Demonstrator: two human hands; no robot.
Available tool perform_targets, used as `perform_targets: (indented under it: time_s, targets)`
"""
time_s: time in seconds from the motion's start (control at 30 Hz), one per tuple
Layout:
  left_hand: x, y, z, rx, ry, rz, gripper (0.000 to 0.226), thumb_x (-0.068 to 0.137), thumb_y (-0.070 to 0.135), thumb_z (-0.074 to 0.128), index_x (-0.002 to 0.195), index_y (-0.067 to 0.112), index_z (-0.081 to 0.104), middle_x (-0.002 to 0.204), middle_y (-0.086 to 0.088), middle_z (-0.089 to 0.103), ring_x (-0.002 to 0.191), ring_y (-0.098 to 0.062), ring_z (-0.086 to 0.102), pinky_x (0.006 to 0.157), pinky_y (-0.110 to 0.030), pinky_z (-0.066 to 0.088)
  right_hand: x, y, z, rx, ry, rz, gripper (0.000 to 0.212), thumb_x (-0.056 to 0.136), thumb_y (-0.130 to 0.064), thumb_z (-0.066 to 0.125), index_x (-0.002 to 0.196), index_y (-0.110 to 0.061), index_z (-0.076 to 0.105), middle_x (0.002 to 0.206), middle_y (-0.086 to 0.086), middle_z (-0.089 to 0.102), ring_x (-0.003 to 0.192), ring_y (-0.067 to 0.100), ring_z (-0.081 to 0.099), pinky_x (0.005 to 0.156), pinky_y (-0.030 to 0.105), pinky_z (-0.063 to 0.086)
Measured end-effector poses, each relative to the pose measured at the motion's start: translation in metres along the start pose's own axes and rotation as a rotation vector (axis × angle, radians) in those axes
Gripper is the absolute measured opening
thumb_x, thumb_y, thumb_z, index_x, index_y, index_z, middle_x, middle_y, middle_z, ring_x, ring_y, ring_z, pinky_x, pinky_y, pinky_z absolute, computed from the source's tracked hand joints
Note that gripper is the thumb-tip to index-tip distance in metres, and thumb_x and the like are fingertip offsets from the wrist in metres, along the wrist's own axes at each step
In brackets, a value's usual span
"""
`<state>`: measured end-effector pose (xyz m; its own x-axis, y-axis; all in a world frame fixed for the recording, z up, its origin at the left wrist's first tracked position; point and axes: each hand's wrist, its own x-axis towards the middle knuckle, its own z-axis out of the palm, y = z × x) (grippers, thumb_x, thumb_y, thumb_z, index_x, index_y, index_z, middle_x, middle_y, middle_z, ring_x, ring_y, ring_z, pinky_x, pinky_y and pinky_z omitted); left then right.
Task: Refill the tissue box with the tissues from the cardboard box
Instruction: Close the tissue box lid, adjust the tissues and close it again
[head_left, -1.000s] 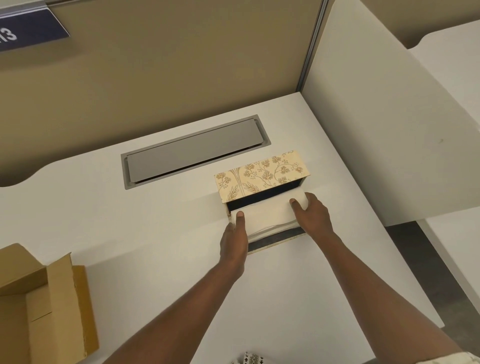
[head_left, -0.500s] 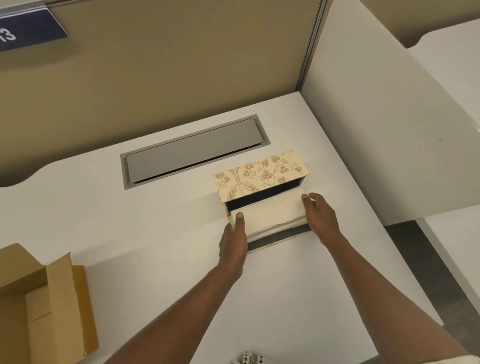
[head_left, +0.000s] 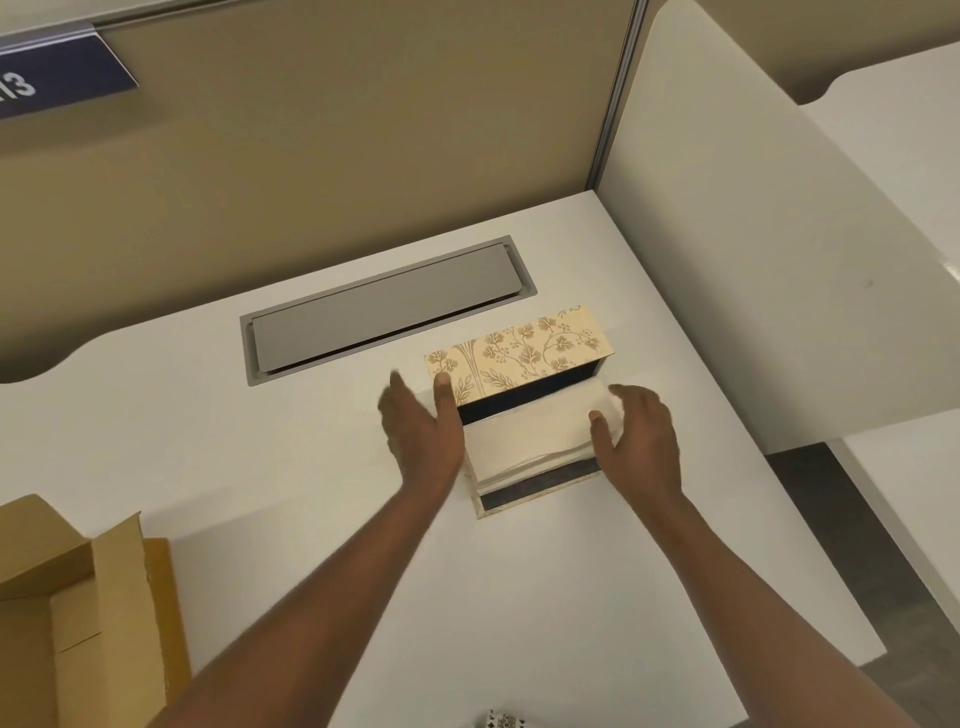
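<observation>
The tissue box (head_left: 524, 348) has a beige floral cover and a dark inside, and stands open on the white desk. A white stack of tissues (head_left: 524, 441) lies in its lower tray (head_left: 535, 491). My left hand (head_left: 423, 431) is at the box's left end, fingers spread and blurred, its thumb touching the floral cover's corner. My right hand (head_left: 641, 441) wraps the right end of the tissue stack, thumb on top. The brown cardboard box (head_left: 78, 623) stands open at the lower left; I see no tissues in the part that shows.
A grey cable hatch (head_left: 384, 312) is set into the desk behind the tissue box. A white divider panel (head_left: 753, 260) rises on the right, a tan partition with a blue sign (head_left: 52, 78) behind. A small patterned item (head_left: 501, 721) peeks in at the bottom edge.
My left hand has left the top of the tissue stack and moved up and left to the box's left end. My right hand has shifted to the stack's right end.
</observation>
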<state>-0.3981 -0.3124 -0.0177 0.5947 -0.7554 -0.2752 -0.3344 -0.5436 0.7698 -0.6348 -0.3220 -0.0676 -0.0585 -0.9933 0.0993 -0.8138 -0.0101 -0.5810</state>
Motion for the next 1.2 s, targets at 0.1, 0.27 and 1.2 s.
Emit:
perform_targets:
  time_s: [0.1, 0.27, 1.2]
  targets:
    - [0.035, 0.027, -0.007, 0.254, -0.009, 0.372, 0.075, 0.098, 0.05, 0.05, 0.156, 0.007, 0.028, 0.16, -0.018, 0.032, 0.148, -0.033, 0.027, 0.12, -0.05, 0.026, -0.025, -0.017, 0.01, -0.069, -0.071, -0.246, 0.043, 0.091, -0.03, 0.062, 0.129, -0.009, 0.06, 0.131, 0.012, 0.06, 0.118, 0.03, 0.055, 0.096, 0.045, 0.049]
    - [0.066, 0.062, 0.0, 0.854, -0.467, 0.509, 0.087, 0.083, 0.063, 0.065, 0.15, 0.015, 0.035, 0.146, -0.012, 0.048, 0.131, -0.032, 0.047, 0.105, -0.046, 0.041, -0.061, -0.023, 0.035, -0.237, -0.316, -0.27, 0.06, 0.094, -0.042, 0.057, 0.147, -0.015, 0.048, 0.157, 0.016, 0.038, 0.143, 0.036, 0.037, 0.111, 0.051, 0.037]
    - [-0.06, -0.034, 0.013, 1.042, -0.457, 0.969, 0.048, 0.07, 0.006, 0.069, 0.117, 0.009, 0.058, 0.139, -0.021, 0.052, 0.106, -0.038, 0.056, 0.077, -0.044, 0.049, -0.11, -0.019, 0.026, 0.627, -0.209, 0.699, 0.044, 0.098, -0.032, 0.061, 0.14, -0.029, 0.049, 0.132, -0.008, 0.06, 0.117, 0.012, 0.059, 0.103, 0.035, 0.047]
